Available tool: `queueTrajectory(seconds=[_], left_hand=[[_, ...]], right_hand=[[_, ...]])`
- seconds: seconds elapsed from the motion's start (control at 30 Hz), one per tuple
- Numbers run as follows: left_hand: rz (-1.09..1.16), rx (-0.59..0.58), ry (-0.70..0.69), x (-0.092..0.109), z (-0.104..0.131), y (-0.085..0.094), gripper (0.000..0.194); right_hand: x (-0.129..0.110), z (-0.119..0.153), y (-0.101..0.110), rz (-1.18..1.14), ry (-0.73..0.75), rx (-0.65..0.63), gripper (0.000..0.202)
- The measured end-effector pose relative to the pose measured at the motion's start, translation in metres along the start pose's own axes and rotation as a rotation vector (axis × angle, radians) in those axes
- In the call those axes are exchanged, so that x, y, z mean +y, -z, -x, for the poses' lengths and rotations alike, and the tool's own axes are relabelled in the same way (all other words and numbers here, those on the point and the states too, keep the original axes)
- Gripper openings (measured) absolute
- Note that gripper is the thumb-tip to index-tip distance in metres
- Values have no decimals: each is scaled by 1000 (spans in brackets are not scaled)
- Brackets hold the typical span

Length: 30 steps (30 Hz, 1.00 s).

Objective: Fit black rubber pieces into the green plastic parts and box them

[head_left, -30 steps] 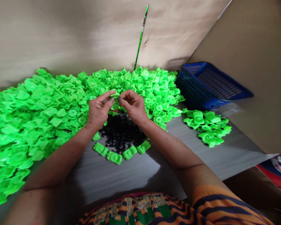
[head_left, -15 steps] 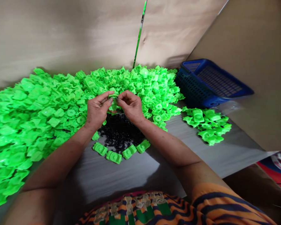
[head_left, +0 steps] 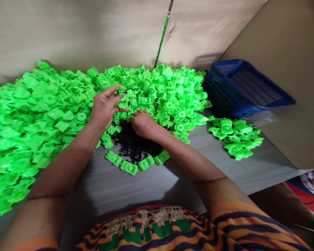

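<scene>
My left hand [head_left: 102, 108] grips a green plastic toy car body [head_left: 124, 101] between thumb and fingers, its hollow underside showing. Across one end of that body lies a black wheel axle [head_left: 121, 92]. My right hand [head_left: 144, 122] is low over the far edge of a heap of black wheel axles [head_left: 132, 141]. Its fingers are curled closed and point away from me, so whatever they hold is hidden. Several green car bodies, one of them here [head_left: 129, 167], lie in a curved row along the near side of the black heap.
A large pile of green car bodies [head_left: 49, 101] spreads along the wooden back wall. To the right, a smaller group of green cars with black wheels [head_left: 237, 137] lies on the grey table [head_left: 151, 190]. Behind it stands a blue plastic basket [head_left: 225, 99] against the side panel.
My hands have come apart. The left has turned the car body, showing the axle across it; the right has gone down to the black heap. The view has shifted slightly.
</scene>
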<state>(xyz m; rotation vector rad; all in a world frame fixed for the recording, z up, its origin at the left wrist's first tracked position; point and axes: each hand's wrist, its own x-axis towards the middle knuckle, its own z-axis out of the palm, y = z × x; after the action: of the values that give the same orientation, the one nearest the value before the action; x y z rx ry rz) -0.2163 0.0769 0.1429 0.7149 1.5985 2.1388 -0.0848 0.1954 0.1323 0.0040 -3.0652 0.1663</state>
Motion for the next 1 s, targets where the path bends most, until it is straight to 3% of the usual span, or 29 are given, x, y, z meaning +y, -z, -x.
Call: queueTrajectory(seconds=[0.17,0.4,0.57,0.7,0.8,1.0], left_hand=[[10,5,95,0,9,-13,49],[25,-20,151,8,16,-18,56],[40,-2,152,12,13,-16,54],[25,-22,144,12,13,-14,55],[14,-53,143,13,15,-13,52],[33,-123,123,13,19,-15,57]], right_hand=[[-10,-2,1,79,-21,-158,31],[-5,-3,3,-21,-14,-121,29],[26,-4,4,-562,64,-3,18],[47,-1,13,-1162,89,-60,5],[52,0,17,-1430,78,-26,25],[53,-4,13,-1655,85,83,45]])
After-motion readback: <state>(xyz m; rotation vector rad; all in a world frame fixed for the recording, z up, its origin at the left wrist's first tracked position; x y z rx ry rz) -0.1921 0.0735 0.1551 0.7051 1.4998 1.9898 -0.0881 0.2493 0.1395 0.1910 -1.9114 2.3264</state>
